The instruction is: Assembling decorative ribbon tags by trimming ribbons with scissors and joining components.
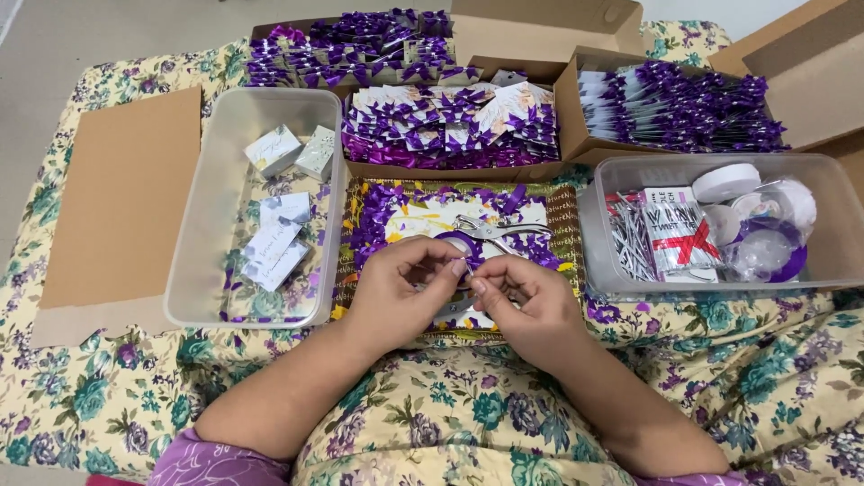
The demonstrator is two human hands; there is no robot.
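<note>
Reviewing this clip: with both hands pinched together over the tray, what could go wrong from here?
The left hand and right hand pinch something too small to identify; if dropped, it could vanish among the purple ribbon scraps. The silver metal hole punch lies just beyond the fingers and might get knocked.

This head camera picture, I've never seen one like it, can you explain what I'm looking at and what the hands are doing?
The single picture comes from a camera worn on a person's head, looking down at their own two bare hands. The left hand and right hand meet fingertip to fingertip, pinching something small that I cannot make out. Beneath them lies a tray strewn with purple ribbon scraps and a metal hole punch. To the left, a clear tub holds small white boxes; to the right, another clear tub holds tape rolls and twist ties. Behind, cardboard boxes are filled with purple bows. Everything rests on a floral cloth.
</note>
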